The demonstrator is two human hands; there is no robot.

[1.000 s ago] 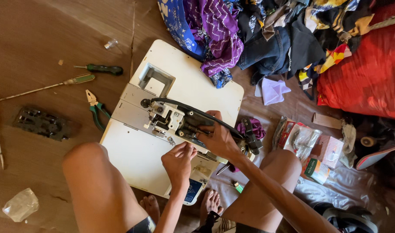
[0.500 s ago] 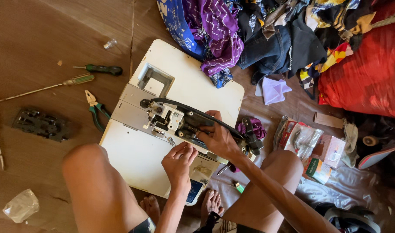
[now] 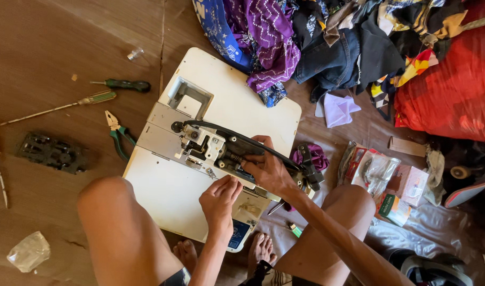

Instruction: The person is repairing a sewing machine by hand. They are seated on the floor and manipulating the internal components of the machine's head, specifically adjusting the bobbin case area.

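Observation:
A white sewing machine point(image 3: 237, 100) lies tipped on its side on the floor, its metal underside mechanism point(image 3: 205, 145) facing up. My right hand point(image 3: 271, 169) grips the dark mechanism and the black curved belt point(image 3: 253, 143) near the machine's middle. My left hand point(image 3: 219, 195) pinches at a small part on the lower edge of the mechanism, fingers closed; what it pinches is too small to tell. My bare knees frame the machine on both sides.
On the wooden floor at left lie a green-handled screwdriver point(image 3: 127, 84), a second long screwdriver point(image 3: 67, 105), green pliers point(image 3: 118, 135) and a black metal part point(image 3: 54, 152). A heap of clothes point(image 3: 327, 42), a red cushion point(image 3: 454, 90) and small packets point(image 3: 385, 180) crowd the right.
My left hand has shifted slightly along the mechanism's lower edge. My right hand keeps its grip in the same place.

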